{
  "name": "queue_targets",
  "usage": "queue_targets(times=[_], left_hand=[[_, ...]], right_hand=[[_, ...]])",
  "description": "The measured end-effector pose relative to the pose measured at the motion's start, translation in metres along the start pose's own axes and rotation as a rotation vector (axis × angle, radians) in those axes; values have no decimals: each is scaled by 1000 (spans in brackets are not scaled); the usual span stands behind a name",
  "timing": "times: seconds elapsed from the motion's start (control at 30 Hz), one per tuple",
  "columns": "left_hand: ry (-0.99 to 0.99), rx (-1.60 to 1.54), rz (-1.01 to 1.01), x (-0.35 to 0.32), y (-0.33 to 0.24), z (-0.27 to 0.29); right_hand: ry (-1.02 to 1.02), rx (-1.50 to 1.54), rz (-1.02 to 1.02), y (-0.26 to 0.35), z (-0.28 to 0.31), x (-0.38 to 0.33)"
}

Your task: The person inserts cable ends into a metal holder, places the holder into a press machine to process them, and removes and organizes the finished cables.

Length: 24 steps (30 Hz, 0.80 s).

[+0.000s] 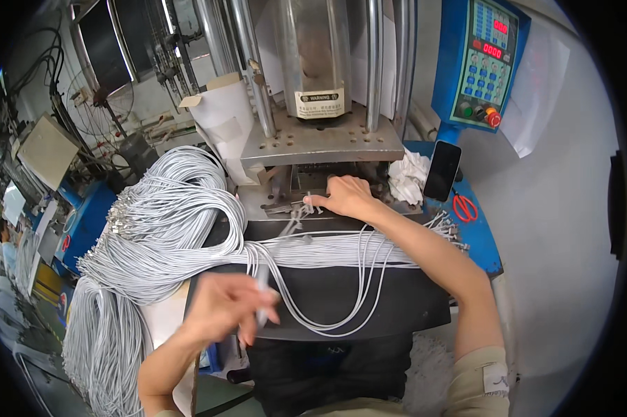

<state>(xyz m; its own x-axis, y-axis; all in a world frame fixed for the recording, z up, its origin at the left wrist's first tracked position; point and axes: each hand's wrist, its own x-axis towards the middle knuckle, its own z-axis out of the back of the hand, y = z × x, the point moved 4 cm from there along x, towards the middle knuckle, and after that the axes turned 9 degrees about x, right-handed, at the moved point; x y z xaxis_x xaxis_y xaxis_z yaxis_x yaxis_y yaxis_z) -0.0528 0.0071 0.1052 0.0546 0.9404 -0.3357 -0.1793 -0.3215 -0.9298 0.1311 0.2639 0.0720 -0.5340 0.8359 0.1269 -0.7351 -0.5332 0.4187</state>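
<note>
My right hand (347,197) reaches into the gap under the press plate, its fingers curled over the metal mould (286,206). Its thumb stretches left, touching small metal pieces; what the fingers grip is hidden. Several white cables (359,299) loop down from the area in front of the mould over the dark work surface. Nearer and to the left, my left hand (226,306) is smeared by motion. A blurred pale strip (263,288) lies at its fingertips, and I cannot make out whether the fingers hold it. A flat bundle of white cables (320,250) stretches behind that hand.
Large coils of white cable (181,201) pile up on the left. The press plate (327,142) hangs over the mould. A crumpled white cloth (409,177), a phone (443,170) and red-handled scissors (465,207) lie on the right, below a blue control panel (482,66).
</note>
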Motion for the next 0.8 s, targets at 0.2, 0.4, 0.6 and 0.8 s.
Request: queue_targets(times=[0.2,0.4,0.6,0.8], left_hand=[[-524,251,-522,-12,-7,51],[-356,189,-279,-21,-2,20],[-325,98,-168,-2,7,22],[-270,69,-172,-1,7,16]], right_hand=[[-32,-12,82,10,-13,2],[-68,-70,209,0,-40,-1],[-273,-67,452,6,-36,-10],[-8,241,475,14,-40,-11]])
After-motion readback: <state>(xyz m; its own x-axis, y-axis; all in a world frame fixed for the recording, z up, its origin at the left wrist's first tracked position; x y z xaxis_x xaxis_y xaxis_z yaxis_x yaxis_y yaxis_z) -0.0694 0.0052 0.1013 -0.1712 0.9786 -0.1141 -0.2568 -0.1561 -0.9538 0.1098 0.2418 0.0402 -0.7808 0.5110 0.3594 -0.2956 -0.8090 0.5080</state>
